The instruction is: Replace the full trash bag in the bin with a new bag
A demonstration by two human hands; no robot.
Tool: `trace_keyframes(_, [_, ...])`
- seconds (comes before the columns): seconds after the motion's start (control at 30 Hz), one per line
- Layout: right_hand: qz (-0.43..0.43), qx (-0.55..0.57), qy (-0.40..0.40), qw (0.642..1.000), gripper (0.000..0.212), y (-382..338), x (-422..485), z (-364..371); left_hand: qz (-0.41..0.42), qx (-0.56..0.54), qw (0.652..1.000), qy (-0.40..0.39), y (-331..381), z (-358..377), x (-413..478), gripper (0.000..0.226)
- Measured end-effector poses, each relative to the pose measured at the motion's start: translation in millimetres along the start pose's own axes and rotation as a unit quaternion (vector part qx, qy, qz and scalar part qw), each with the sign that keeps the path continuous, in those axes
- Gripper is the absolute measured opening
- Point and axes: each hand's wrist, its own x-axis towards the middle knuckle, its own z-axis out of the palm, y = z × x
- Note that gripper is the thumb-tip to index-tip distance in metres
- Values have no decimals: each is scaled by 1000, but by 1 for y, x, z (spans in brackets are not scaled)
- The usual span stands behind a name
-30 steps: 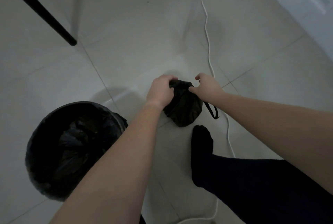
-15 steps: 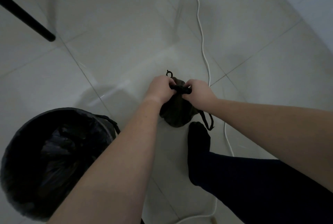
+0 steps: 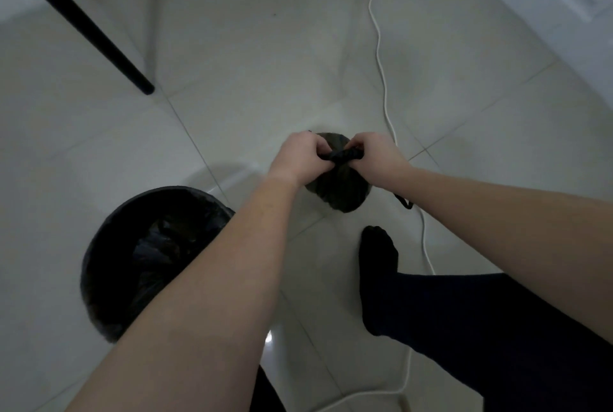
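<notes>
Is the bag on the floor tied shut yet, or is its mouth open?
Gathered closed; whether knotted, cannot tell. The left hand and right hand pinch the trash bag's bunched neck between them.

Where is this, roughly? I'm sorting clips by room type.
Probably a room in a home: pale glossy tiled floor, slim black furniture legs, a white cable trailing across it, and a round bin lined with black plastic.
</notes>
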Motion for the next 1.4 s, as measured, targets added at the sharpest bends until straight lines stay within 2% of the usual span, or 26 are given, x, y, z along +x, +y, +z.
trace_keyframes(0.37, [-73,51,30,996,29,-95,-52,-57,8,-5,991,134,25,-108,-103,8])
trace_keyframes(0.53, [-134,50,29,989,17,-145,-92,-57,0,-24,981,191,16,-140,-171,2])
trace_keyframes(0.8, [-232,75,69,967,26,-221,-162,-44,-10,-90,952,291,0,-173,-284,9])
trace_keyframes(1.17, [-296,38,26,954,24,-280,-240,-10,-68,-94,930,348,-41,-176,-406,5])
trace_keyframes(1.4, [-295,9,17,955,22,-293,-243,8,-61,-105,924,362,-68,-178,-411,10])
